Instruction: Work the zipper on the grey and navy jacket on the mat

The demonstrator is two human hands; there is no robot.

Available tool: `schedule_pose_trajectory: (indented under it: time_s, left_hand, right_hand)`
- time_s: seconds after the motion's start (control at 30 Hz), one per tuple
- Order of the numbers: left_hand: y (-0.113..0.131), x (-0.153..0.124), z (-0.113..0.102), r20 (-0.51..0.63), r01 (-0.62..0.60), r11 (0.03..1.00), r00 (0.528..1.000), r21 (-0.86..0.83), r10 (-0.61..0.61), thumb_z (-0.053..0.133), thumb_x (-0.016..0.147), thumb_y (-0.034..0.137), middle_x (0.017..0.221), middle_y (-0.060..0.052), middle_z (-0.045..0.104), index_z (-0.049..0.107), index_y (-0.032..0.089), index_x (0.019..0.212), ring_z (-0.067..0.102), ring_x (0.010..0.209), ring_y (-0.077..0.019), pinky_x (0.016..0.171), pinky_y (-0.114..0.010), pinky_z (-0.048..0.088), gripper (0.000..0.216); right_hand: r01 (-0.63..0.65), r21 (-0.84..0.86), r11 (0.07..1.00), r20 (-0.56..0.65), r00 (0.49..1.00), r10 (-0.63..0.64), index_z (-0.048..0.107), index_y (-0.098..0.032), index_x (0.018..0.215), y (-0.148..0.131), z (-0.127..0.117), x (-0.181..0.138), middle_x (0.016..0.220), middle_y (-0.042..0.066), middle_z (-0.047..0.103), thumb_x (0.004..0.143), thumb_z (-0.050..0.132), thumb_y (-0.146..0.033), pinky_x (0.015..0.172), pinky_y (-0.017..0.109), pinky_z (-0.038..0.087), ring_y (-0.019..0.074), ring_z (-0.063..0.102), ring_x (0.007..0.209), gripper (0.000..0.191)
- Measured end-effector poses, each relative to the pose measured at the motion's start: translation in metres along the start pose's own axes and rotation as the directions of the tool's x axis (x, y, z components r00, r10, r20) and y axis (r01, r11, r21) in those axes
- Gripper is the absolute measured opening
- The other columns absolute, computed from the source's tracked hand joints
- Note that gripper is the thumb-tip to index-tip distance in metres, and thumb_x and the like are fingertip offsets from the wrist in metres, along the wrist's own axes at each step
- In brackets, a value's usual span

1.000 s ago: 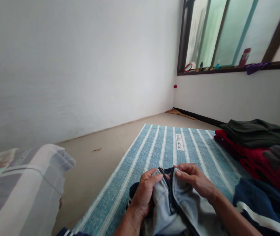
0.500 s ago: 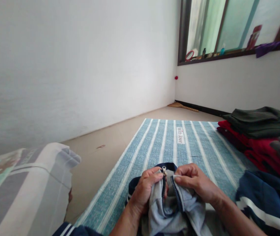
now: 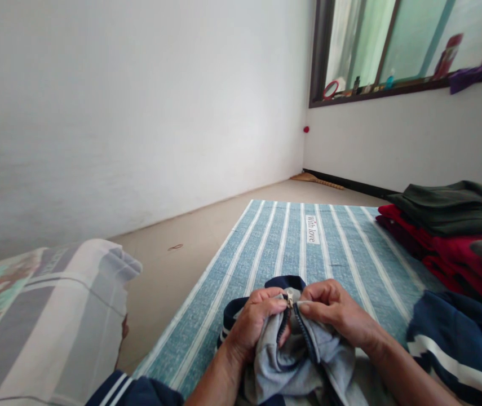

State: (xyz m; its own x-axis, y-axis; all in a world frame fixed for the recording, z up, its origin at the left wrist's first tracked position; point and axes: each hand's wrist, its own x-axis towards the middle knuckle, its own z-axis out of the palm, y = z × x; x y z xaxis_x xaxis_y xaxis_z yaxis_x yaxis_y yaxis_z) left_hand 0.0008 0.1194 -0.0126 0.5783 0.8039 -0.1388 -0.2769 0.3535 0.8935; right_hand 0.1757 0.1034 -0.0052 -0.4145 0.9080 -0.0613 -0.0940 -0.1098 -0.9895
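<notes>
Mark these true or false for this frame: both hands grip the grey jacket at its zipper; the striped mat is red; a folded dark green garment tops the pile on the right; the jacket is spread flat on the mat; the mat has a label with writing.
1. Both hands grip the grey jacket at its zipper. True: the left hand and right hand pinch the grey jacket on either side of the zipper.
2. The striped mat is red. False: the mat is blue with white stripes.
3. A dark green garment tops the right pile. True: the green garment lies on red clothes.
4. The jacket is spread flat. False: it is bunched in the hands.
5. The mat has a written label. True: the label shows writing.
</notes>
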Motion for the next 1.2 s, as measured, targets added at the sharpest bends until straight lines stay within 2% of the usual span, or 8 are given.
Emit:
schedule_pose_trajectory:
  time_s: [0.33,0.57,0.77,1.2]
  left_hand:
    - [-0.0038,0.0014,-0.0035,0.013,-0.018,1.000,1.000,-0.018,0.018,0.056,0.072,0.029,0.036,-0.001,0.052,0.057,0.013,0.065,0.035,0.025,-0.0076,0.026,-0.016,0.021,0.018]
    - [-0.0012,0.0013,-0.0024,0.042,0.035,0.999,0.998,0.021,-0.036,0.056,0.070,0.028,0.036,-0.002,0.053,0.057,0.013,0.064,0.038,0.025,-0.0085,0.027,-0.016,0.022,0.016]
    - [-0.0026,0.0010,-0.0027,0.055,0.065,0.998,0.996,0.026,-0.066,0.057,0.068,0.028,0.038,-0.002,0.054,0.058,0.013,0.063,0.040,0.026,-0.0091,0.027,-0.017,0.024,0.016]
    - [-0.0011,-0.0003,-0.0090,0.147,0.116,0.989,0.981,0.091,-0.129,0.066,0.063,0.027,0.044,-0.003,0.058,0.059,0.012,0.066,0.046,0.031,-0.0093,0.031,-0.016,0.032,0.017]
  right_hand:
    - [-0.003,0.011,1.000,0.049,0.999,0.003,0.055,-0.013,0.059,0.0036,-0.0029,-0.0004,0.045,-0.007,0.038,0.072,0.069,-0.048,0.038,0.019,0.015,0.0023,0.023,0.039,0.039]
    - [0.000,0.010,1.000,0.040,0.999,-0.001,0.058,-0.012,0.060,0.0020,-0.0023,-0.0011,0.045,-0.006,0.037,0.072,0.069,-0.045,0.039,0.020,0.016,0.0031,0.024,0.040,0.037]
    - [0.006,-0.005,1.000,0.090,0.996,-0.005,0.060,-0.011,0.064,0.0015,-0.0035,-0.0019,0.047,-0.007,0.037,0.072,0.069,-0.043,0.040,0.019,0.015,0.0027,0.023,0.042,0.034]
    - [0.005,0.024,1.000,0.078,0.997,-0.007,0.055,-0.013,0.062,0.0038,-0.0035,-0.0002,0.046,-0.007,0.038,0.072,0.069,-0.045,0.039,0.019,0.017,0.0030,0.024,0.041,0.036]
